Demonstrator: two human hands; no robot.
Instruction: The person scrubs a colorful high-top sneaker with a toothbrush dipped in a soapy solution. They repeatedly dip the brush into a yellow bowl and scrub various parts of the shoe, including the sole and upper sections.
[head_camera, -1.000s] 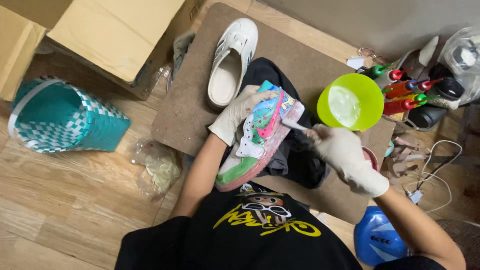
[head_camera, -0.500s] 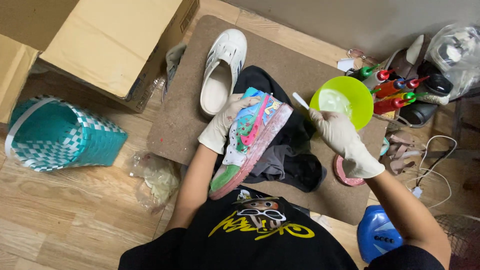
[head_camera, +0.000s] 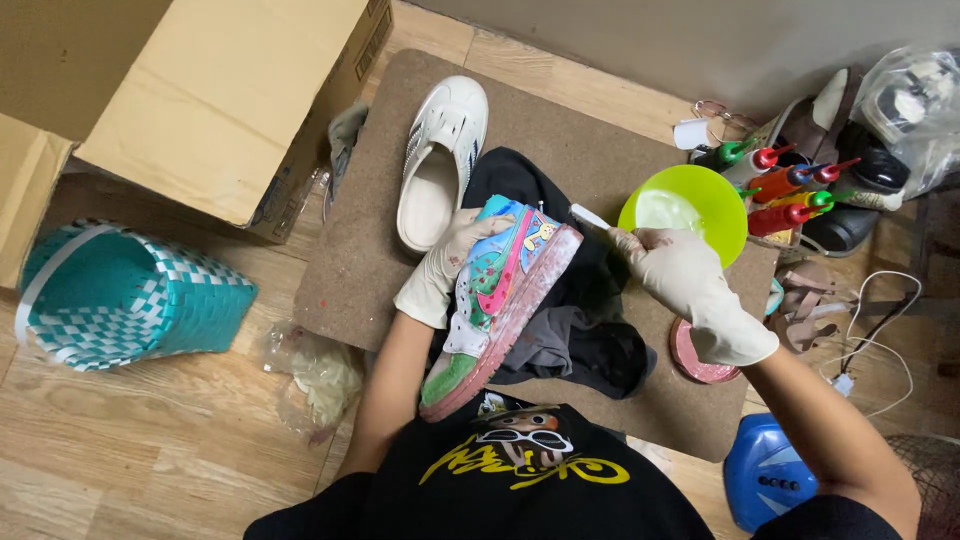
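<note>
My left hand (head_camera: 440, 268), in a pale glove, grips a brightly painted sneaker (head_camera: 500, 300) by its side, holding it tilted over a black cloth (head_camera: 575, 345) on my lap. My right hand (head_camera: 685, 285), gloved too, holds a small white brush (head_camera: 592, 217) whose tip points toward the sneaker's toe, right beside a lime green bowl (head_camera: 690, 208) holding pale liquid.
A white slip-on shoe (head_camera: 440, 160) lies on the brown mat (head_camera: 600, 110). Coloured squeeze bottles (head_camera: 790, 190) stand right of the bowl. Cardboard boxes (head_camera: 200, 90) and a teal woven basket (head_camera: 120, 295) are at left. A blue object (head_camera: 765, 470) and a white cable (head_camera: 865, 330) sit at right.
My right hand lifted the brush off the sneaker's side and moved it right, toward the green bowl. The sneaker stayed in my left hand, shifting slightly.
</note>
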